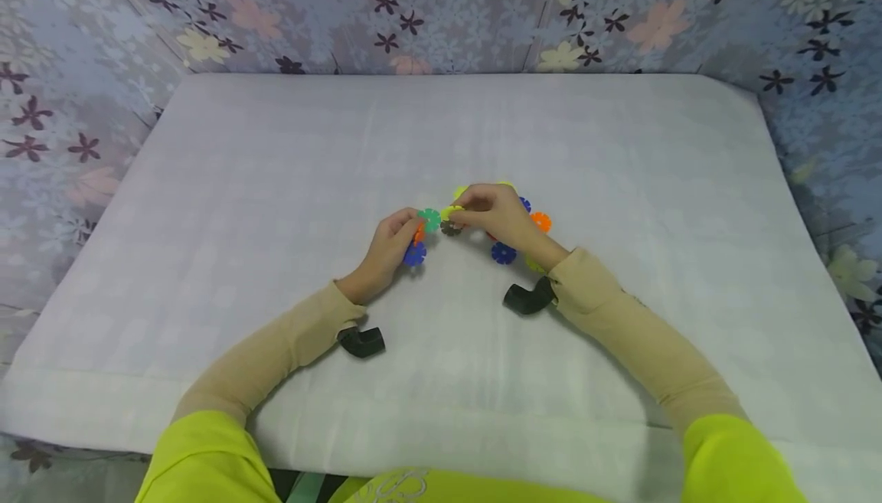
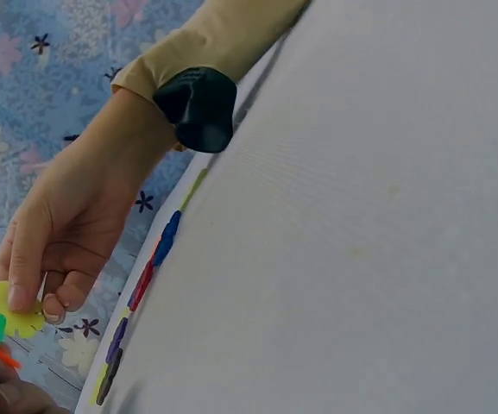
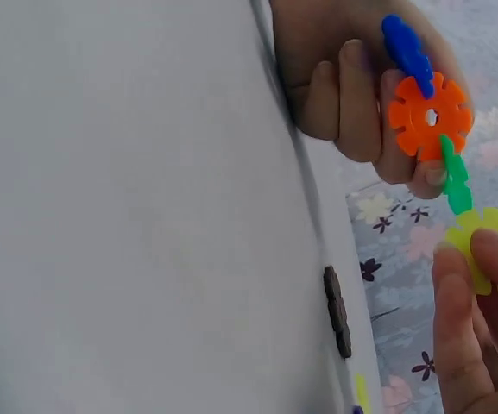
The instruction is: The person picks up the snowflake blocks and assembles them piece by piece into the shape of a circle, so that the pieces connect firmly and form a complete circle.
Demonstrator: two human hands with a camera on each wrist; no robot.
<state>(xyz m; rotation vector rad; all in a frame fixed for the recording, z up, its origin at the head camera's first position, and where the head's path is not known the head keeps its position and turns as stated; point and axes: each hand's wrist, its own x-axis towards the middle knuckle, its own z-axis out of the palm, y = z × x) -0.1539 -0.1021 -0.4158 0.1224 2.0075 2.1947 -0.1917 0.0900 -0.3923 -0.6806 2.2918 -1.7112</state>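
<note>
My left hand holds a short chain of notched, flower-shaped plastic discs: a blue disc, an orange disc and a green disc, slotted edge to edge. My right hand pinches a yellow disc between thumb and fingertips. The yellow disc's edge meets the green disc in the right wrist view; whether it is slotted in, I cannot tell. Beneath my right hand, on the table, lie a dark brown disc, a blue disc and an orange disc, partly hidden by hand and arm.
More discs lie round my right hand, among them a yellow-green disc. A white cloth covers the table. Black curved pieces stick out at the left cuff and right cuff. Flower-patterned covering surrounds the table.
</note>
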